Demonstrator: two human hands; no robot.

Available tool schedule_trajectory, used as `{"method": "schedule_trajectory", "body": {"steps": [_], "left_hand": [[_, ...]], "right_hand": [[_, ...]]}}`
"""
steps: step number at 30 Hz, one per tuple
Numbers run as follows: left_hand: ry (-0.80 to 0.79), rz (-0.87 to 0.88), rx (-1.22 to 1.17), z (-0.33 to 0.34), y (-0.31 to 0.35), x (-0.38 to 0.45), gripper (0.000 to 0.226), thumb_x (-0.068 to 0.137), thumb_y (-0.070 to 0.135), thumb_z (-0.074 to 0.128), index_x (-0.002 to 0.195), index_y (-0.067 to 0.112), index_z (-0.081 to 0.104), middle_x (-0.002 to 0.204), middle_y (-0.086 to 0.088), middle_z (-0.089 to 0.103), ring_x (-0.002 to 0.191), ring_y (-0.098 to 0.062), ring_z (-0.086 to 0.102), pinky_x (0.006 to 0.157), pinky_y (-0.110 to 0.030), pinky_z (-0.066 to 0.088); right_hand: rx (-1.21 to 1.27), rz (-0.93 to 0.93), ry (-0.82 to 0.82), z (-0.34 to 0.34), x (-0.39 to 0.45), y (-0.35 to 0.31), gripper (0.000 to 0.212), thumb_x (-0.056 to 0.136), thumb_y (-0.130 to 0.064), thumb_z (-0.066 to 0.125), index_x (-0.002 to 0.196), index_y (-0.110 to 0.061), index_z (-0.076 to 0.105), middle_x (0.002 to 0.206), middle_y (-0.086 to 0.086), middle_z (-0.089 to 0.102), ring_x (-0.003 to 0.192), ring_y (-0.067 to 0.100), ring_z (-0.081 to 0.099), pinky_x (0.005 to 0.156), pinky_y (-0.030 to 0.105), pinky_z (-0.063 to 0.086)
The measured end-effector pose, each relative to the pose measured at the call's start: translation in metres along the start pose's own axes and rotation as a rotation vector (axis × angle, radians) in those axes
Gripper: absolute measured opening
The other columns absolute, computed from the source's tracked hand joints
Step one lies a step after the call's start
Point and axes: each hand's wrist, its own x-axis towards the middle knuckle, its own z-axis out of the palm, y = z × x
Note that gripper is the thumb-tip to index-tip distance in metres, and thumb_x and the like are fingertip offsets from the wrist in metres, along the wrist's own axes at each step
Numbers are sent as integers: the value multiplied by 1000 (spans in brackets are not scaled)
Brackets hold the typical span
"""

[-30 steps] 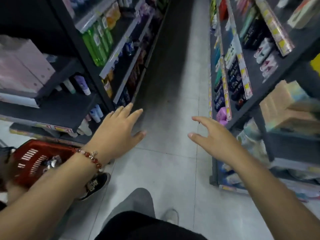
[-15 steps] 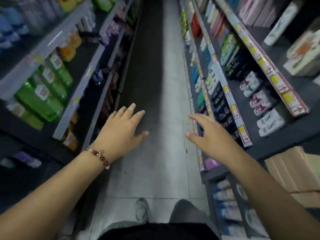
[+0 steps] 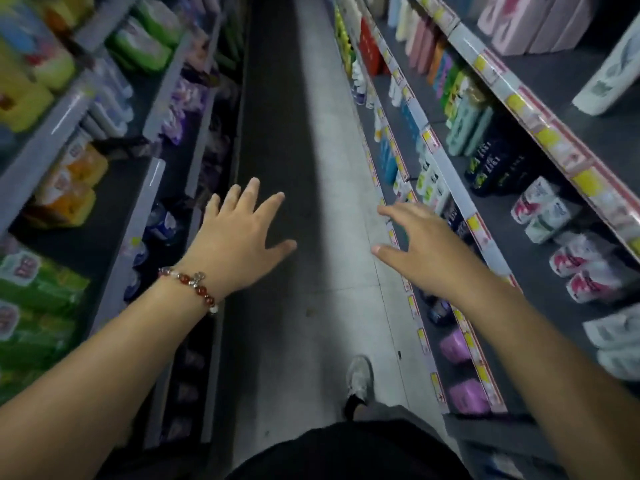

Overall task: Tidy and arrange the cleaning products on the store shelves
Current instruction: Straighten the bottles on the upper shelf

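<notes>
A: Head view: left hand (image 3: pixel 239 247) & right hand (image 3: pixel 426 251), fingers spread, holding nothing, over the aisle floor (image 3: pixel 339 209).
B: Products? 
A: Refill pouches (image 3: pixel 550 216) on right shelves (image 3: pixel 498 237). Prob soft, light, slippery; grip the sides.

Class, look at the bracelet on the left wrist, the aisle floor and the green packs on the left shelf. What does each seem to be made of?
Bracelet: glossy reddish-brown beads, likely stone or glass, with small silvery metal charms.
Aisle floor: pale matt tiles, probably ceramic or stone; thin joint lines show.
Green packs: soft plastic film, judging by its sheen and slight bulge, though blurred.
</notes>
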Motion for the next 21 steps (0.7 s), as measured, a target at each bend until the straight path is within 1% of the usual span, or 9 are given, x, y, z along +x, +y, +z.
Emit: {"method": "schedule_trajectory", "body": {"steps": [2, 5, 8, 11, 15, 18, 21], "left_hand": [[-3, -40, 0, -14, -12, 41, 84, 94, 70, 41, 162, 32, 8, 171, -10, 2, 157, -32, 6, 127, -50, 9], [30, -120, 16, -32, -39, 84, 85, 94, 71, 40, 162, 33, 5, 171, -7, 0, 157, -30, 3, 127, -47, 8], [58, -242, 4, -52, -71, 117, 86, 93, 72, 40, 161, 35, 3, 171, -6, -3, 157, -28, 2, 126, -47, 6], [51, -305, 19, -65, -102, 151, 86, 94, 72, 38, 161, 36, -1, 171, -5, -7, 158, -29, -2, 127, -47, 5], [69, -326, -5, -71, -140, 206, 91, 90, 78, 35, 161, 36, -4, 171, -5, -7, 158, -30, -2, 128, -49, 6], [22, -319, 30, -70, -171, 266, 99, 85, 85, 33, 160, 36, -11, 171, -5, -10, 157, -32, -5, 127, -50, 1], [10, -267, 39, -80, -202, 333, 104, 82, 88, 32, 159, 36, -16, 170, -5, -13, 157, -33, -9, 127, -51, -1]], "right_hand": [[-8, -29, -25, -16, 54, 1, 62, 96, -39, 63, 152, -23, 41, 160, 2, 35, 152, 22, 20, 122, 40, 19], [-59, -118, -24, -39, 129, -9, 61, 96, -41, 62, 151, -26, 41, 161, 0, 33, 152, 21, 20, 122, 38, 19], [-77, -223, -41, -54, 204, -37, 63, 94, -42, 62, 151, -29, 40, 162, 1, 33, 153, 22, 19, 122, 37, 18], [-130, -324, -73, -58, 269, -64, 65, 94, -46, 61, 152, -30, 39, 162, 3, 32, 153, 23, 20, 124, 38, 19], [-176, -389, -90, -60, 345, -91, 66, 96, -47, 58, 155, -33, 33, 165, 0, 25, 155, 23, 11, 125, 39, 14], [-195, -394, -89, -62, 404, -107, 66, 97, -48, 57, 156, -35, 30, 166, -3, 22, 156, 23, 7, 125, 42, 11], [-229, -364, -66, -73, 467, -122, 68, 96, -50, 57, 156, -36, 28, 166, -4, 22, 156, 23, 6, 126, 44, 10]]}}
